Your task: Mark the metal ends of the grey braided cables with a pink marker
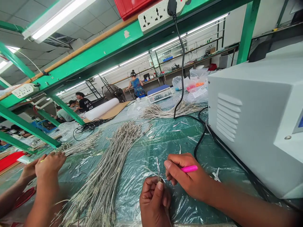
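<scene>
My left hand (pixel 153 198) is low in the middle, fingers closed in a pinch round a thin grey cable (pixel 157 165) whose end sticks up. My right hand (pixel 187 178) is just right of it, closed on a pink-handled tool (pixel 189 169), with its fingertips at the cable end. Both hands hover over the green table covered in clear plastic sheet (pixel 151 142). A long bundle of several grey cables (pixel 111 170) lies to the left of my hands.
A co-worker's two hands (pixel 47 167) work at another cable bundle on the left. A big white machine (pixel 260 110) fills the right, with black cords (pixel 201 138) beside it. More cable piles (pixel 165 110), a scale (pixel 159 93) and bags lie farther back. Other people work in the distance.
</scene>
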Motion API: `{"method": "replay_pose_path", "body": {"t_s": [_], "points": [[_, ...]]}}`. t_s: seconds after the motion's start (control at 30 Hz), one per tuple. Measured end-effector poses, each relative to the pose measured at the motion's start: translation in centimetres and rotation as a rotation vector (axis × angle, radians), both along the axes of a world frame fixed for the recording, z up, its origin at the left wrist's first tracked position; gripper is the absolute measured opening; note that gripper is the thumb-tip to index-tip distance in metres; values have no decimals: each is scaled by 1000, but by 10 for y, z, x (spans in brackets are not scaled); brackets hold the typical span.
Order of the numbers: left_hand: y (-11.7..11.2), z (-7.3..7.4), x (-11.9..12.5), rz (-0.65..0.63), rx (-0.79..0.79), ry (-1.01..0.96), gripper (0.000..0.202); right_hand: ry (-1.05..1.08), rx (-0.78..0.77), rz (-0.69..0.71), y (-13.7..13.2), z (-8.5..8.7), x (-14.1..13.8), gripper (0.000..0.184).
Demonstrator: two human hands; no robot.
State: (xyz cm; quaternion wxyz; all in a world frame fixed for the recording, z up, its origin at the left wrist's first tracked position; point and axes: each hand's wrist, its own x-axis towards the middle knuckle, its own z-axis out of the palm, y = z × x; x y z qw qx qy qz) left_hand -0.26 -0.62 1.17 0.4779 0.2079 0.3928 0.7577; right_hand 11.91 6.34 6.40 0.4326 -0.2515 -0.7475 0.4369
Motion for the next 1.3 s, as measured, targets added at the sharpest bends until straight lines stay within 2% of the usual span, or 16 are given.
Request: {"method": "replay_pose_path", "body": {"t_s": [0.27,0.5,0.77,0.83,1.0,1.07,1.13,1.2,1.3], "points": [[1,2,2,19,-8,18,27,0,-1,-2,-1,1,1,43],[1,-1,2,77,-5,51,26,-11,-19,-14,-2,1,0,46],[0,-7,0,83,-2,50,26,-27,-9,-7,-3,-2,-1,46],[-1,-6,0,66,3,47,27,-67,32,-49,0,-5,-3,44],[-4,1,2,65,51,44,32,-69,83,-271,14,-11,-4,46],[-3,1,2,115,26,49,29,-3,69,-288,18,-9,-1,45],[-2,0,4,204,-21,132,27,89,54,-245,20,-6,3,38],[-3,-3,9,322,-28,291,24,157,37,-185,22,-2,7,26],[-8,-7,18,503,87,643,14,149,60,-116,26,3,12,21]]}}
